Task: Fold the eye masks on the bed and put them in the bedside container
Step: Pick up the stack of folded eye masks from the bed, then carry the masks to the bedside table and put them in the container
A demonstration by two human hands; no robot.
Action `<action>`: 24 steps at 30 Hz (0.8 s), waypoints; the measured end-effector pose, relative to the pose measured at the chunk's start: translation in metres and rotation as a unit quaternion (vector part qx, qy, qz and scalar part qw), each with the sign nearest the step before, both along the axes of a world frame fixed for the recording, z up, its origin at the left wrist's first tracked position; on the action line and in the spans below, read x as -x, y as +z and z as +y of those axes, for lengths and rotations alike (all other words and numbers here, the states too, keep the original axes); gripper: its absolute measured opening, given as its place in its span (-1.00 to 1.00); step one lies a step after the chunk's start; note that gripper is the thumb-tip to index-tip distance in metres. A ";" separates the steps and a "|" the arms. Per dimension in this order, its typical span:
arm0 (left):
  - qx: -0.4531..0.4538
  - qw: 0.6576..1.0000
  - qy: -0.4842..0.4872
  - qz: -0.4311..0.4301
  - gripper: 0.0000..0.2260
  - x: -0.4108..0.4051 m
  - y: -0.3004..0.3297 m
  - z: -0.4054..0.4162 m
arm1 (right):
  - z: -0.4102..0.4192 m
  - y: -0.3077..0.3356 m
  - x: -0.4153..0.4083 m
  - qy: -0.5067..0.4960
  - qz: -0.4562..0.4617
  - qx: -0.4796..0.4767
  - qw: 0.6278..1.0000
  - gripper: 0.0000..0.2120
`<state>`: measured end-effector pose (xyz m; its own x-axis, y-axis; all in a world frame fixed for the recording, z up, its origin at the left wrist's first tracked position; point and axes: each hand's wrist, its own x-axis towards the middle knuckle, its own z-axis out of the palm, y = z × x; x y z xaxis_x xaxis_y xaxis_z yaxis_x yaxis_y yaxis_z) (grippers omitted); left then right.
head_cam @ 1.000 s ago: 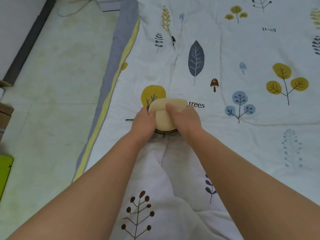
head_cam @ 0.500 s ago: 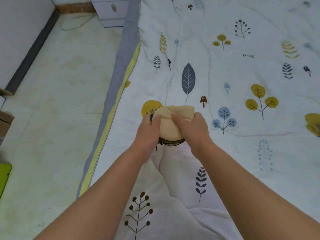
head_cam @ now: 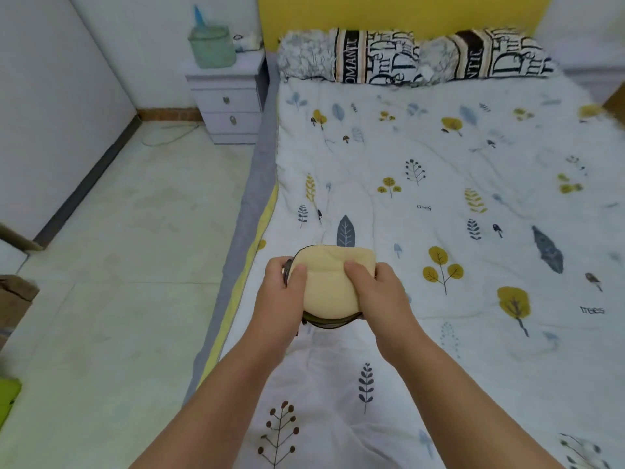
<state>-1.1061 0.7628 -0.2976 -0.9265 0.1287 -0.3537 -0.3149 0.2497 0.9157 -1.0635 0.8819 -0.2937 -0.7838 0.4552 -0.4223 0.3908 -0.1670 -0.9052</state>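
Observation:
I hold a folded stack of eye masks above the left part of the bed. The top mask is cream-yellow and a dark olive one shows under its lower edge. My left hand grips the stack's left side, thumb on top. My right hand grips its right side, thumb pressed on the cream face. A pale green container stands on the white bedside table far ahead at the upper left.
Two patterned pillows lie at the head of the bed against a yellow headboard. Pale tiled floor runs along the bed's left side, with a cardboard box and a green object at the left edge.
The view has tilted up, bringing the bedside table, container and pillows into sight. Both hands keep the same grip on the folded masks, now lifted off the quilt.

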 end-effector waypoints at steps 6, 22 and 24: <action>-0.030 0.999 -0.015 0.024 -0.91 -0.046 0.069 -0.019 | -0.014 0.062 -0.042 0.010 0.021 -0.043 0.999 -0.82; -0.028 0.995 0.065 0.064 -0.83 -0.182 0.154 -0.101 | -0.087 0.150 -0.160 0.108 0.049 -0.048 0.992 -0.89; -0.027 0.995 0.078 0.063 -0.85 -0.193 0.162 -0.118 | -0.103 0.158 -0.170 0.120 0.050 -0.044 0.990 -0.89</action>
